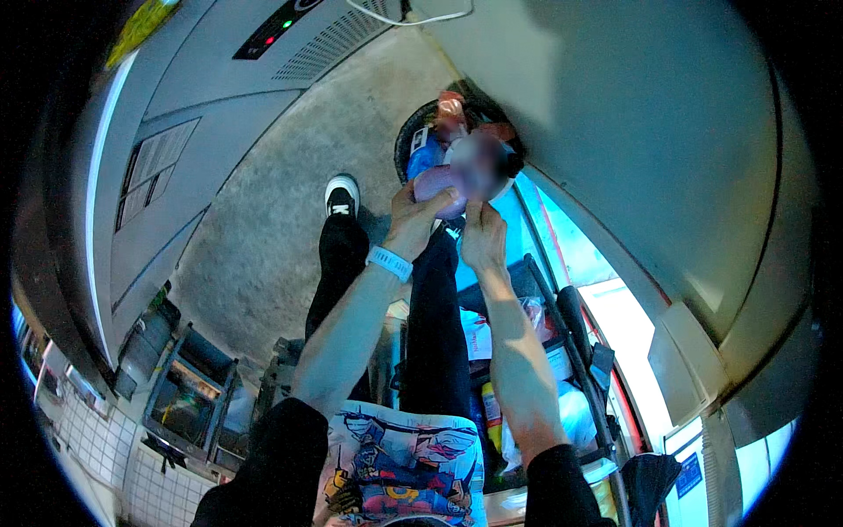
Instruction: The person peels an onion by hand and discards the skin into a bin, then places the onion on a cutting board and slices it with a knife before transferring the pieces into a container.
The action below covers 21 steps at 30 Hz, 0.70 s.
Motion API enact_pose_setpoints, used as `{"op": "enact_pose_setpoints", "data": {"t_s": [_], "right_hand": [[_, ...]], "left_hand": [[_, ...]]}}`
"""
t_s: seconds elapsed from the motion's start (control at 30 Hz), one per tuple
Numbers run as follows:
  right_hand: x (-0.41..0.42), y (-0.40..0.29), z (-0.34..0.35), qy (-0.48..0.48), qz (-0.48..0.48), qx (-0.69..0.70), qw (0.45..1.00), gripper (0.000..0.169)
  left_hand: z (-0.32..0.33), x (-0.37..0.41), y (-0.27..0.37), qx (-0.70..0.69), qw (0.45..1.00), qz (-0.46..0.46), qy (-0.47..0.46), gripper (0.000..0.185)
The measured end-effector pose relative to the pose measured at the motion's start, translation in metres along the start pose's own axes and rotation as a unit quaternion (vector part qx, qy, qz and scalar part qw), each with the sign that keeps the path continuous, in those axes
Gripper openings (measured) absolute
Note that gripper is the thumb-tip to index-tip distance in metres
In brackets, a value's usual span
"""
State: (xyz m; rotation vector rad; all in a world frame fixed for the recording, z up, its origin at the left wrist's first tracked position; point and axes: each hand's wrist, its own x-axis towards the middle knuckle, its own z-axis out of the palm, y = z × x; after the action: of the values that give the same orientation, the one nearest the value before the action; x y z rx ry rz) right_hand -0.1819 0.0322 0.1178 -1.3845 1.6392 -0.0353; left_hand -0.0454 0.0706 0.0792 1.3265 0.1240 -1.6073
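Note:
My left hand (413,221) grips a purple, rounded, smooth thing (436,182) by its lower left side, thumb on top. A blurred patch hides the right part of this thing, so its exact kind cannot be told. My right hand (485,236) is curled, its fingertips pinching at the thing's lower right edge, beside the blur. Both hands are over the near side of a round dark bin (403,148). In it lie a blue packet (425,157) and an orange-red wrapper (452,105), seen just beyond the hands.
A grey machine cabinet (263,85) with green and red indicator lights stands at the left. On the right rises a large pale panel (658,132). Below my right forearm is a dark-framed rack (546,296) with packets and bags. Black crates (188,388) sit at the lower left.

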Motion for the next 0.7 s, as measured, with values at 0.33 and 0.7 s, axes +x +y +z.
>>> {"op": "enact_pose_setpoints", "data": {"t_s": [0.33, 0.7], "right_hand": [[-0.001, 0.034, -0.007, 0.054, 0.027, 0.085, 0.995, 0.047], [0.023, -0.012, -0.024, -0.114, -0.166, 0.081, 0.976, 0.034]], "left_hand": [[-0.018, 0.021, -0.023, -0.204, 0.975, -0.067, -0.062, 0.046], [-0.051, -0.014, -0.002, -0.198, 0.966, -0.163, -0.043, 0.057]]}}
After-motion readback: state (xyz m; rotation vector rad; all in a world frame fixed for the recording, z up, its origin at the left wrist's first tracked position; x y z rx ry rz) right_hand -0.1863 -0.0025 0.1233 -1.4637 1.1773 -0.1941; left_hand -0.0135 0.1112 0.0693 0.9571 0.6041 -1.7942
